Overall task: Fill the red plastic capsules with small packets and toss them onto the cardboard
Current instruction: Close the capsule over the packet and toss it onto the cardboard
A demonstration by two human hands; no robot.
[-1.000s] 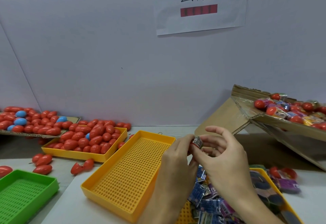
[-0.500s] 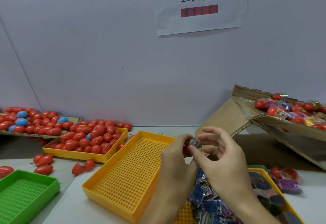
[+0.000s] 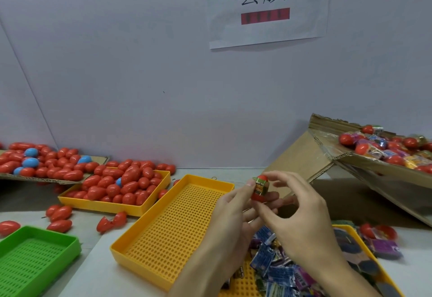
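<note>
A red capsule (image 3: 259, 195) sits pinched between both hands, held up over the gap between two yellow trays. The left hand (image 3: 230, 217) grasps it from the side, thumb and fingers curled round its lower half. A small packet (image 3: 261, 185) with green and orange print is wrapped against the capsule's upper part, and the right hand (image 3: 301, 217) pinches at it from above and to the right, forefinger and thumb bent onto it while the other fingers arch loosely.

Below the right hand lies a heap of blue and purple packets (image 3: 278, 271) in a yellow perforated tray (image 3: 374, 261). Left of the left hand stands another yellow tray (image 3: 168, 229), bare inside. Further left of it a third yellow tray (image 3: 112, 205) holds many red capsules with a blue one among them, and a green tray (image 3: 35, 257) lies at the near left.

Up and to the right of the right hand a tilted cardboard sheet (image 3: 364, 170) carries finished capsules (image 3: 397, 149) mixed with bright packets. Far to the left a flat cardboard (image 3: 53, 179) bears more red and blue capsules.
</note>
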